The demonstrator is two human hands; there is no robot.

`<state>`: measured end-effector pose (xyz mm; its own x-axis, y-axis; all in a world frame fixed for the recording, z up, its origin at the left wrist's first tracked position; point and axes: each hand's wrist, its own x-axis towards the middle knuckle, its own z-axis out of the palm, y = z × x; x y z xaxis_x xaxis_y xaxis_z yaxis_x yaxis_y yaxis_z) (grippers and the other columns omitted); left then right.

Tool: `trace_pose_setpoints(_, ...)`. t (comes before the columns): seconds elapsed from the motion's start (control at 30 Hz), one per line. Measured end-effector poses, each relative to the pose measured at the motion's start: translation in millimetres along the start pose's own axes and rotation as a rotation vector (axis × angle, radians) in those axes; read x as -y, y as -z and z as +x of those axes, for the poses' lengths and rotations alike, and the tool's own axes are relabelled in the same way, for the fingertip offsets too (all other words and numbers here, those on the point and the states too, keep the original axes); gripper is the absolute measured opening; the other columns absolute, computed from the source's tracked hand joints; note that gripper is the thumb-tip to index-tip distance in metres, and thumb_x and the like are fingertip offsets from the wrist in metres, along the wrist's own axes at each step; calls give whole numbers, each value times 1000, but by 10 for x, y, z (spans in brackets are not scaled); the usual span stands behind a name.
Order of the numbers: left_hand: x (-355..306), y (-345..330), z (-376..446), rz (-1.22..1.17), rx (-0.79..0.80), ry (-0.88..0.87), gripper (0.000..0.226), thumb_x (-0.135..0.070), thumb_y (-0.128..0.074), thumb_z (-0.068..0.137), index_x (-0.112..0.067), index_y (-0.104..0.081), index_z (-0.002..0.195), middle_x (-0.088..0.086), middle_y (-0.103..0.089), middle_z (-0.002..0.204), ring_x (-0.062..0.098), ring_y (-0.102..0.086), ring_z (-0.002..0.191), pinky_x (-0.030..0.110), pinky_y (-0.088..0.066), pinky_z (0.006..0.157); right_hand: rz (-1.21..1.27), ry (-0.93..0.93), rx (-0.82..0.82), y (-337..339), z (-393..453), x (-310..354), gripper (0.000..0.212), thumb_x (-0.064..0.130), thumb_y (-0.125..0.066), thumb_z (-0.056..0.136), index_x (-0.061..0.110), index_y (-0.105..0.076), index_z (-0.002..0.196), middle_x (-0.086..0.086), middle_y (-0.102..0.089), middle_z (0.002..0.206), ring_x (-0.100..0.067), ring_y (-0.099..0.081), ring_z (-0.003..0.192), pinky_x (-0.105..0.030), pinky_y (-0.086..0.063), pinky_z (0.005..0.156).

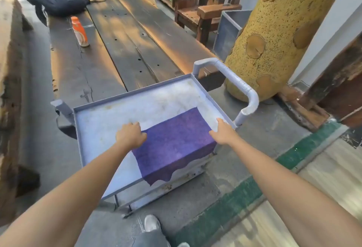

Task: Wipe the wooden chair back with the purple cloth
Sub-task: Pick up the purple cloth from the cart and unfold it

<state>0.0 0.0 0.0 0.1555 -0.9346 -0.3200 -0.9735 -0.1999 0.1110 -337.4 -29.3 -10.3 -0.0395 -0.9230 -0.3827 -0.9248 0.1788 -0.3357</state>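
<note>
Reading from left to right: the left hand (130, 134) rests knuckles-up with fingers curled at the left edge of the purple cloth (175, 143), apparently pinching that edge, though the fingertips are hidden beneath the hand; the cloth lies spread flat on the top tray of a grey metal cart (109, 117), its long axis running from the near left toward the far right, with its near end draped over the tray's near rim; the right hand (222, 132) lies palm-down with fingers extended at the cloth's right edge, touching it, and whether it grips cannot be told. Both hands flank the cloth at about equal reach, so neither is clearly nearer. The wooden chair (197, 10) stands well apart, far and to the right, beyond the cart's tubular handle (235, 82) and beside the yellow pillar (274, 37). The coming move is therefore judged to be a lift of the cloth followed by a carry toward the far right; wiping has not yet begun.
</note>
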Motion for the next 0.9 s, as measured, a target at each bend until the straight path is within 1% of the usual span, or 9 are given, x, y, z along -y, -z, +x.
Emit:
trace_pose_setpoints(0.17,236,-317,76,-254,225,194,22,-27,-48,94,-8,-50,83,12,-61,91,32,-58,81,31,-45,67,74,-70,119,-221,230,31,62,30,-56,98,4,-35,151,-15,-46,152,-35,-52,130,-42,-46,100)
trace_pose_setpoints(0.33,291,-527,142,-637,584,400,43,-40,-74,83,-4,-51,84,18,-68,68,30,-57,53,29,-51,55,31,-110,117,-341,459,56,48,18,-58,94,5,-42,137,-19,-46,137,-36,-61,107,-40,-52,86)
trace_pose_setpoints(0.4,263,-586,215,-712,542,395,41,-24,-84,75,-8,-47,73,12,-56,58,24,-46,45,24,-41,46,11,-152,92,-360,550,65,48,11,-60,91,4,-42,134,-20,-46,134,-37,-60,106,-35,-46,79)
trace_pose_setpoints(0.5,169,-610,274,-674,436,302,38,-7,-82,73,-12,-44,65,8,-46,59,21,-41,45,25,-36,45,-7,-174,135,-357,628,58,19,10,-65,86,7,-49,95,-9,-53,90,-31,-55,88,-32,-37,61)
trace_pose_setpoints(0.57,133,-602,351,-678,465,222,39,-2,-72,80,-14,-40,62,7,-42,58,22,-41,49,29,-40,53,15,-186,150,-290,704,84,29,13,-67,83,14,-42,69,-4,-46,71,-28,-52,80,-31,-34,58)
trace_pose_setpoints(0.63,126,-537,415,-716,524,157,35,-7,-62,92,-15,-39,67,9,-47,64,25,-50,57,31,-51,58,52,-185,158,-200,742,111,36,17,-70,82,16,-40,63,-3,-45,67,-25,-50,73,-31,-33,57)
trace_pose_setpoints(0.77,141,-332,553,-873,502,128,18,-19,-48,105,-13,-42,89,10,-57,88,25,-66,70,36,-62,60,328,-188,198,-10,786,106,33,18,-75,85,17,-47,68,-2,-54,75,-19,-52,71,-31,-40,64)
trace_pose_setpoints(0.83,142,-256,631,-918,431,138,18,-23,-47,106,-12,-39,93,9,-55,90,23,-65,68,33,-60,55,483,-208,204,74,794,84,13,16,-73,89,10,-62,85,-6,-64,88,-21,-62,82,-35,-52,75)
trace_pose_setpoints(0.9,119,-193,703,-942,374,135,20,-25,-47,106,-13,-37,93,8,-53,92,23,-62,70,31,-59,53,600,-219,186,169,773,81,17,19,-72,92,6,-68,103,-6,-69,98,-21,-66,87,-34,-57,74)
